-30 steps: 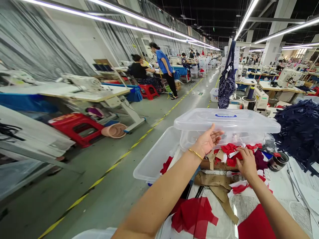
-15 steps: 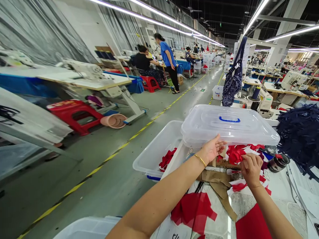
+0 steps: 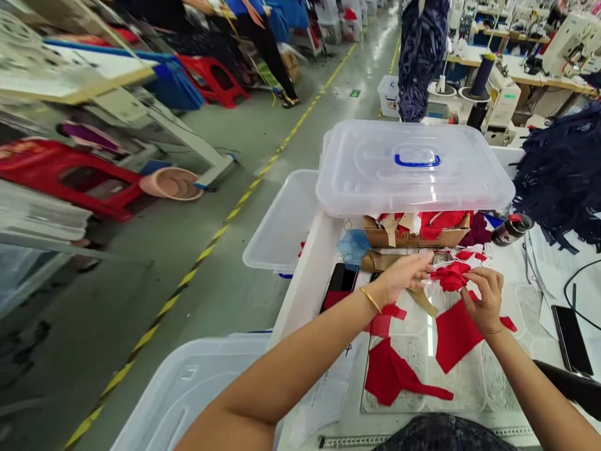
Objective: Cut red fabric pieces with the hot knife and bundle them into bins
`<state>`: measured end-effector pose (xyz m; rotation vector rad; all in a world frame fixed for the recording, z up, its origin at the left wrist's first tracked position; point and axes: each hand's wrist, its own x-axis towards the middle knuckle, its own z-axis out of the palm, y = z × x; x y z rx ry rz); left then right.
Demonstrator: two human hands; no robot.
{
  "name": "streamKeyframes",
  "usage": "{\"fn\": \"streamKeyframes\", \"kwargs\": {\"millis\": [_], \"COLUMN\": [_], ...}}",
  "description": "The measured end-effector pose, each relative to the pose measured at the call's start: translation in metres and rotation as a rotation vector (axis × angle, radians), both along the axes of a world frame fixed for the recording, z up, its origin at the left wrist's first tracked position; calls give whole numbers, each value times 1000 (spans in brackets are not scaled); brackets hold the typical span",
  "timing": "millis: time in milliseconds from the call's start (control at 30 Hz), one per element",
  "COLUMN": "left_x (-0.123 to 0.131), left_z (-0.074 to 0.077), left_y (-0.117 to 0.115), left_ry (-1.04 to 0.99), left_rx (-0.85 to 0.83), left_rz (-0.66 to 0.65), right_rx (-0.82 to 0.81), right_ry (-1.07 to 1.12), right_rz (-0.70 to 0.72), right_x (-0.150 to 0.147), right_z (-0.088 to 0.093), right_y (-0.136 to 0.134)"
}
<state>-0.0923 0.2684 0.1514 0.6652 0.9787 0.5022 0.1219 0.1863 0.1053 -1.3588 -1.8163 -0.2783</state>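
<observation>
My right hand (image 3: 486,299) pinches a crumpled red fabric piece (image 3: 451,277) between thumb and fingers above the table. Left of it, my left hand (image 3: 407,273) has its fingers stretched out and slightly blurred, tips close to the fabric's edge; whether they touch it I cannot tell. Beneath the hands lie flat red cut pieces (image 3: 389,371) and a larger red panel (image 3: 453,341) on a glass-like sheet. Behind them, a cardboard box (image 3: 417,237) holds red, white and tan scraps. Tan strips (image 3: 425,302) lie partly under my left hand.
A clear lidded bin (image 3: 366,178) stands at the back, with an open bin (image 3: 277,232) left of the table. Dark strips (image 3: 563,175) pile up at right, near a dark jar (image 3: 513,229) and a phone (image 3: 571,339). Another lidded bin (image 3: 188,401) is at lower left.
The view has tilted down. Both hands have come back from the scrap box toward me, and the red fabric has come along in my right hand.
</observation>
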Motion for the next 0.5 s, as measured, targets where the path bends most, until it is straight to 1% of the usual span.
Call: {"fn": "streamKeyframes", "kwargs": {"millis": [67, 100, 167, 233, 300, 367, 433, 500], "left_x": [7, 11, 17, 21, 21, 18, 13, 8], "left_z": [-16, -25, -42, -60, -77, -90, -99, -104], "left_y": [-28, -41, -63, -81, -97, -112, -125, -138], "left_ry": [10, -12, -71, -78, -5, 86, 142, 183], "left_rx": [-1, 10, 69, 126, 147, 163, 185, 213], "left_rz": [-84, -96, -62, 7, 83, 154, 196, 215], "right_rx": [-55, -95, -184, -280, -401, -539, -652, -743], "right_ry": [-16, -23, -25, 21, 183, 446, 666, 774], "right_rz": [41, 68, 128, 154, 94, -38, -148, -181], "right_x": [-3, -5, -9, -11, -11, -8, -5, -5], "right_z": [0, -2, -9, -19, -31, -41, -50, -55], "right_y": [-15, -23, -39, -56, -74, -91, -107, -120]}}
